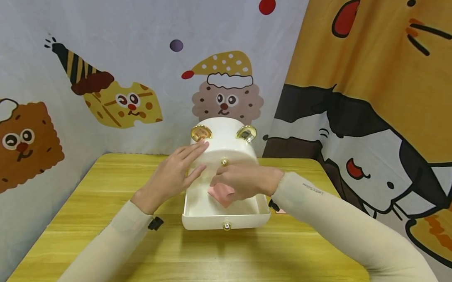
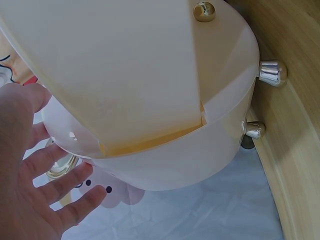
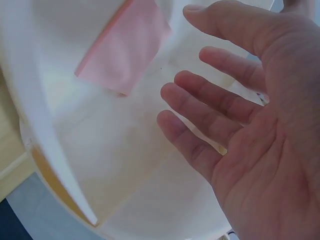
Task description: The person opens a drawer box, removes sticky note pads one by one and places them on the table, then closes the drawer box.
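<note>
A white storage box [image 1: 224, 134] with two gold ears stands on the table, its drawer [image 1: 204, 222] pulled out toward me. Inside the drawer lies a pink piece of paper [image 1: 221, 194], seemingly folded. My right hand [image 1: 243, 181] hovers over the drawer; in the right wrist view its fingers are loosely spread, apart from the pink paper [image 3: 127, 50]. Beside the box's left side is my left hand [image 1: 174, 174], fingers extended near the left gold ear [image 1: 201, 132]. The left wrist view shows those fingers by the box's curved wall; whether they touch it I cannot tell.
Gold knobs sit on the drawer front [image 1: 227, 226] and on the box face above [image 1: 224, 162]. A pale pink item [image 1: 282, 211] on the wooden table [image 1: 132, 254] is mostly hidden by my right wrist. Printed cloth [image 1: 140, 22] hangs behind the table.
</note>
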Demonstrator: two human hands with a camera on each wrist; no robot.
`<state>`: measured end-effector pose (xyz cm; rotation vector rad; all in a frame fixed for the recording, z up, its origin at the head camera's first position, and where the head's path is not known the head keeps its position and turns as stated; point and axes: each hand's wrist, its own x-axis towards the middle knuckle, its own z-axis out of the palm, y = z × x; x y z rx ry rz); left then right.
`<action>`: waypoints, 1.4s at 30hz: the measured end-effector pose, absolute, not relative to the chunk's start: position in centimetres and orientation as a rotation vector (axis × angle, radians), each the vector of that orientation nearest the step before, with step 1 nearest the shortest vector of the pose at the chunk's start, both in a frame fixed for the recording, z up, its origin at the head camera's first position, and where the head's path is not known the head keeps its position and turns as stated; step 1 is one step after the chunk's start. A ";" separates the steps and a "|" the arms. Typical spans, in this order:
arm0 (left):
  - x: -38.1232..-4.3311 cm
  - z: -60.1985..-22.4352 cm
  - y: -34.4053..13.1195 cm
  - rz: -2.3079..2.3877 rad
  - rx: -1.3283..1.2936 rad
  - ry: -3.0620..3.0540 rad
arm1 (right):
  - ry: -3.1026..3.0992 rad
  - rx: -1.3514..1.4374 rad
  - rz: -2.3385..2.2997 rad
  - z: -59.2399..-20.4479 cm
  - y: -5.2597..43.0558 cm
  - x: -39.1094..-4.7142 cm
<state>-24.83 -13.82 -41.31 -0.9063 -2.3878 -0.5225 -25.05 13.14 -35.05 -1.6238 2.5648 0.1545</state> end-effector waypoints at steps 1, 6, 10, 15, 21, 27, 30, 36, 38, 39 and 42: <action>-24.8 -41.3 -13.8 -0.523 -0.907 -2.386 | 2.565 -1.620 0.173 -35.1 13.0 -25.1; -24.7 -41.2 -13.8 -0.526 -0.908 -2.385 | 2.552 -1.560 0.225 -35.0 12.4 -25.2; -24.7 -41.2 -13.8 -0.531 -0.907 -2.389 | 2.543 -1.529 0.261 -35.2 12.1 -25.4; -24.7 -41.2 -13.8 -0.530 -0.905 -2.392 | 2.552 -1.543 0.315 -35.8 12.1 -25.8; -24.7 -41.2 -13.8 -0.525 -0.907 -2.386 | 2.544 -1.643 0.310 -37.6 12.5 -27.3; -24.8 -41.3 -13.8 -0.516 -0.906 -2.385 | 2.514 -1.582 0.339 -36.6 12.1 -26.6; -24.8 -41.3 -13.7 -0.515 -0.905 -2.383 | 2.505 -1.581 0.425 -36.3 11.9 -26.2; -24.7 -41.3 -13.7 -0.514 -0.901 -2.386 | 2.497 -1.590 0.546 -36.4 11.9 -26.0; -24.7 -41.3 -13.7 -0.517 -0.902 -2.386 | 2.490 -1.592 0.575 -36.5 11.9 -26.0; -24.7 -41.3 -13.7 -0.518 -0.903 -2.386 | 2.486 -1.594 0.590 -36.6 11.9 -26.0; -24.7 -41.3 -13.7 -0.521 -0.905 -2.385 | 2.481 -1.622 0.598 -37.3 12.0 -26.6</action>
